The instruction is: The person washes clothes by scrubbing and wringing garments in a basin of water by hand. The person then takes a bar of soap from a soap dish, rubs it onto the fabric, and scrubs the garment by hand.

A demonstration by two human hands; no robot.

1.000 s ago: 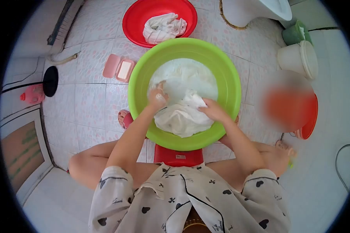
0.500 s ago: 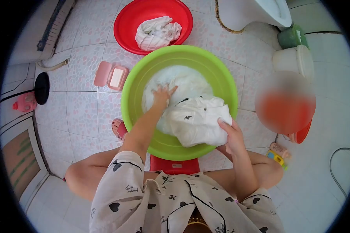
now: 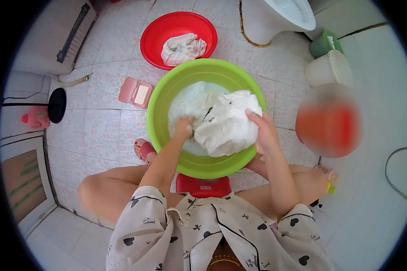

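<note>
A wide green basin (image 3: 167,153) holds cloudy, sudsy water and white cloth. My right hand (image 3: 263,131) grips the right edge of a bunched white garment (image 3: 233,122) with small dark marks, lifted at the basin's right side. Over the left part of the basin, my left hand (image 3: 184,127) reaches down to the water beside the garment's left edge. Its fingers are partly under the suds, and what they touch is hidden. More pale cloth lies in the water behind the garment.
Behind stands a red basin (image 3: 149,43) with white cloth (image 3: 182,49). An open pink soap box (image 3: 134,100) is on the tiles at left. A blurred red bucket (image 3: 328,124), white bucket (image 3: 325,70) and green bin (image 3: 322,46) stand right. A red stool (image 3: 203,186) is below.
The white garment came up out of the water in my right hand and now sits slightly higher in the view. My left hand, earlier spread over the suds, has dipped lower.
</note>
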